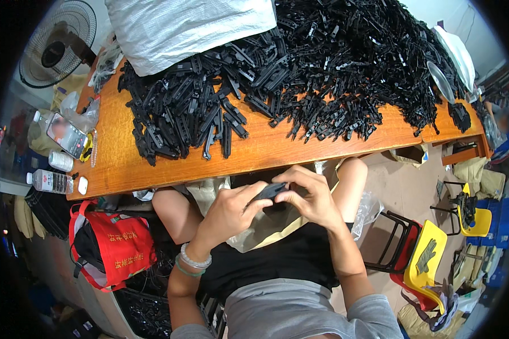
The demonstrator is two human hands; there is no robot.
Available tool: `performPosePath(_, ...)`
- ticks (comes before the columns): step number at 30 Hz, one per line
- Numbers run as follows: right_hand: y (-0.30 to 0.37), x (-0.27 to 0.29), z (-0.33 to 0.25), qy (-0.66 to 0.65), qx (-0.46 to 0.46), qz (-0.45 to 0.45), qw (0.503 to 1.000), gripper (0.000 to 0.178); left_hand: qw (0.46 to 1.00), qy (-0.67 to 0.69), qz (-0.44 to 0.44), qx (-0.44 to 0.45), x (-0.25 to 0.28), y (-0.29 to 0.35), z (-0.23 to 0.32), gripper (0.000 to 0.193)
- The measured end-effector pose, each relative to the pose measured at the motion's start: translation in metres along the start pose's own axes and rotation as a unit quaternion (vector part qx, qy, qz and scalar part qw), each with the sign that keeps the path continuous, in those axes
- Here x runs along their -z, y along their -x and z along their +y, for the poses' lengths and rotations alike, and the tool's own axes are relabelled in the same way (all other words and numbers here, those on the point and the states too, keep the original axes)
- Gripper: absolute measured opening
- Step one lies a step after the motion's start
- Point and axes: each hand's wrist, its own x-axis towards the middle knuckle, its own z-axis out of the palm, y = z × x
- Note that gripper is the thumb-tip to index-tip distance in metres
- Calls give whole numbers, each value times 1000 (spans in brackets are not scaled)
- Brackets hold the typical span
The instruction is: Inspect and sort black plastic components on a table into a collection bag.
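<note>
My left hand (231, 211) and my right hand (312, 195) meet above my lap, each with its fingers closed on a black plastic part (270, 191). The part is small and dark, and fingers cover its ends. Below the hands, a beige sack (245, 240) hangs open between my knees. On the wooden table (108, 152) in front lie a pile of long black plastic pieces (178, 116) at the left and a larger heap of smaller black parts (350, 73) at the right.
A white woven sack (192, 28) covers part of the piles. Left on the table are a phone (67, 135), a water bottle (50, 181) and a white roll (61, 160). A red bag (119, 243) stands beside my left leg; a yellow chair (417, 278) with a glove is at the right.
</note>
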Motion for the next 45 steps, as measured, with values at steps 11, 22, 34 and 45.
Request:
performPosePath(11,-89,13,50,443,86,100,887,11,968,-154,196,0,18,-62,-54,14)
performPosePath(22,-86,12,53,174,117,238,948,13,941,-208,222,-148,26,-94,-70,10)
performPosePath(34,-38,1,5,-182,-66,24,981,16,894,384,178,145,24,-57,-30,14)
performPosePath(45,-32,-7,11,-40,96,89,991,18,944,296,9,145,14,-31,-2,33)
